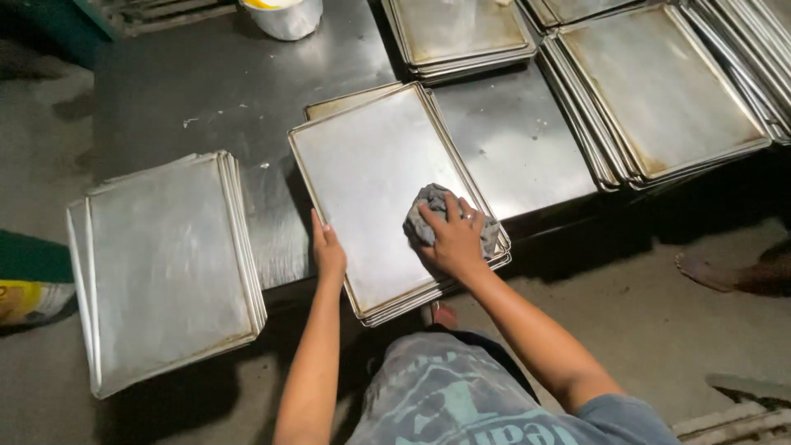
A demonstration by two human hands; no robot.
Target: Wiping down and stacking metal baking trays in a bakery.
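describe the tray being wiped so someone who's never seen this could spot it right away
On the dark metal table several stacks of flat metal trays lie. The wiped tray tops the middle stack at the near edge, straight ahead of the person. It alone has a grey rag pressed on it by the right hand, with the left hand holding its rim.

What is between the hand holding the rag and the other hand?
Only bare metal of the top tray lies between the left hand and the right hand pressing the rag, in the head view.
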